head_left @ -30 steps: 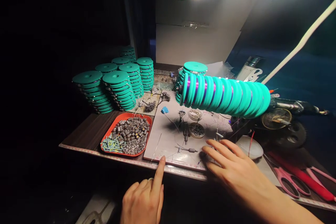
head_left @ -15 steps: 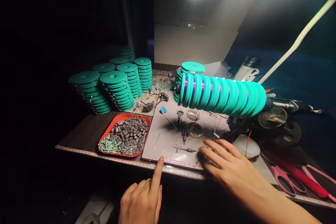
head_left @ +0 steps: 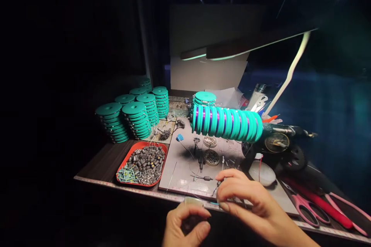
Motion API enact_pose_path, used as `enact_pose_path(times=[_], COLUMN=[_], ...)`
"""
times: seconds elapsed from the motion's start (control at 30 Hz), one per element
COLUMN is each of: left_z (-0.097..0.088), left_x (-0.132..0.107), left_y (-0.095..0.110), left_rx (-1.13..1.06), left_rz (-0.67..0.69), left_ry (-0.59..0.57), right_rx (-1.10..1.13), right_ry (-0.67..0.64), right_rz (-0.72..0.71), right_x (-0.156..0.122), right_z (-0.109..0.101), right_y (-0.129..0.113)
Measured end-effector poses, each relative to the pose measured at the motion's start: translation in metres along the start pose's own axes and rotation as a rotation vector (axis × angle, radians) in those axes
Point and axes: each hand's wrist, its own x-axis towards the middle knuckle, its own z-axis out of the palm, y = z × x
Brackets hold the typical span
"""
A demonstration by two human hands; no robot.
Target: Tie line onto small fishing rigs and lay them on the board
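Several stacks of wound teal spools (head_left: 131,117) at far left of the counter (head_left: 98,160), seemingly finished; red tray (head_left: 123,162) of sinkers next, well stocked. On the grey mat (head_left: 181,162), loose small rig parts waiting, so much apparently left. Left hand (head_left: 185,227) at the counter's near edge, thumb and fingers curled almost together, contents impossible to tell. Right hand (head_left: 246,200) pinching a small swivel-like fitting (head_left: 218,183), fine line barely visible. Horizontal spool row (head_left: 227,123) beyond; pink scissors (head_left: 310,210) far right.

The left hand (head_left: 185,225) sits low, fingers curled inward with the thumb meeting them. The right hand (head_left: 246,197) lies just beside it, palm down, fingers (head_left: 224,191) bent and pinched together.
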Motion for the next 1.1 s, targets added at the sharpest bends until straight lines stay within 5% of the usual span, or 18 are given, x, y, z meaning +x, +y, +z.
enact_pose_path(times=[0.23,0.5,0.8,1.1], left_z=[0.027,0.031,0.021,0.015], left_x=[0.016,0.018,0.022,0.022], left_y=[0.007,0.008,-0.013,-0.002], left_rx=[-0.5,-0.516,-0.467,-0.382], left_rz=[-0.108,-0.15,-0.108,-0.174], left_ry=[0.132,0.18,0.029,-0.032], right_rx=[0.116,0.101,-0.175,-0.26], right_ry=[0.027,0.015,-0.067,-0.132], right_rz=[0.097,0.102,-0.037,-0.087], right_x=[0.0,0.004,0.006,0.008], right_z=[0.005,0.003,-0.003,-0.006], right_y=[-0.008,-0.01,-0.003,-0.004])
